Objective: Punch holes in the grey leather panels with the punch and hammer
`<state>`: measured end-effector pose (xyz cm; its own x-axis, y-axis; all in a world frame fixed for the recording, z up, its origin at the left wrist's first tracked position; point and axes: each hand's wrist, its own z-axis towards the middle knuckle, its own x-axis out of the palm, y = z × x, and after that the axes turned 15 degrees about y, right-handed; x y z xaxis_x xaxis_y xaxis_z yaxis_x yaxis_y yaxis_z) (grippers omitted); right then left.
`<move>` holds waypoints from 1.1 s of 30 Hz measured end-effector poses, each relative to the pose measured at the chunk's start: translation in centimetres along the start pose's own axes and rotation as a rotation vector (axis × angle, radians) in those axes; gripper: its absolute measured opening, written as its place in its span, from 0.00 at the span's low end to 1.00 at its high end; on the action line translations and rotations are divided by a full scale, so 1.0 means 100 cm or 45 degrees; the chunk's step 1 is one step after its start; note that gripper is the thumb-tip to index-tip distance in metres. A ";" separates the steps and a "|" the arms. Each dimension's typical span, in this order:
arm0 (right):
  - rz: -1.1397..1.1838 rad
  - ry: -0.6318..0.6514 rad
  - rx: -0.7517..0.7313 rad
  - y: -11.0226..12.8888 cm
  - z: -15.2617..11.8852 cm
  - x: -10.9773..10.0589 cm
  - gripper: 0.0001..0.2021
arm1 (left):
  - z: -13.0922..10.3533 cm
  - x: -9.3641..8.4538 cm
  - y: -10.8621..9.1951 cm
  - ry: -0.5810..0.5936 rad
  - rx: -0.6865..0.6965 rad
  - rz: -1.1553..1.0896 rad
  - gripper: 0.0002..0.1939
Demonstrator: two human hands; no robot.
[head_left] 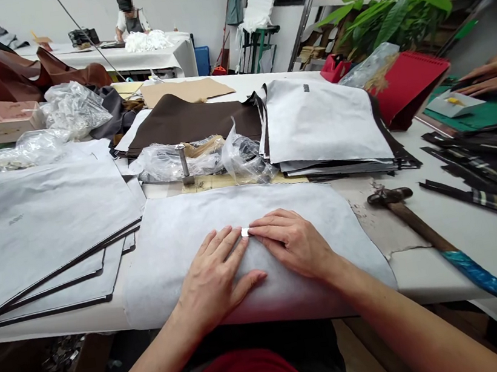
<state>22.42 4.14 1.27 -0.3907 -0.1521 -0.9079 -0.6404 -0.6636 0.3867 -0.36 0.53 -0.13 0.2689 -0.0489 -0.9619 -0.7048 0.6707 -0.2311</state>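
Observation:
A grey fabric-backed panel [176, 232] lies flat in front of me at the table's front edge. My left hand [216, 272] and my right hand [290, 241] both rest on it, fingers spread flat. Their fingertips meet at a small white rectangular piece [245, 232] on the panel, pressing around it. Neither hand grips anything.
A stack of grey panels [39, 232] lies at left, another stack [322, 121] at back right. A metal punch post [184, 164] stands among plastic bags. A hammer [419, 230] lies at right. Another person's hands [490, 75] work at far right; a person sits at a far table.

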 end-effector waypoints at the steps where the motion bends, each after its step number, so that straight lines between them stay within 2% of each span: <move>1: -0.004 -0.003 0.000 0.001 0.000 0.000 0.14 | 0.000 0.000 0.000 0.003 -0.001 -0.001 0.30; 15: -0.135 -0.002 -0.047 0.008 -0.007 0.000 0.14 | 0.000 -0.002 0.000 0.018 0.002 0.004 0.31; 29: -0.126 0.005 -0.038 0.008 -0.007 -0.002 0.15 | 0.001 -0.002 0.001 0.006 0.014 -0.006 0.31; 33: -0.229 0.070 -0.049 0.013 -0.007 -0.003 0.15 | 0.001 -0.003 0.000 0.022 -0.002 -0.020 0.30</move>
<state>22.16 2.86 1.97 -0.2351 -0.0677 -0.9696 -0.6702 -0.7113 0.2121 -0.35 0.60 0.13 0.2685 -0.0719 -0.9606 -0.7016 0.6687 -0.2462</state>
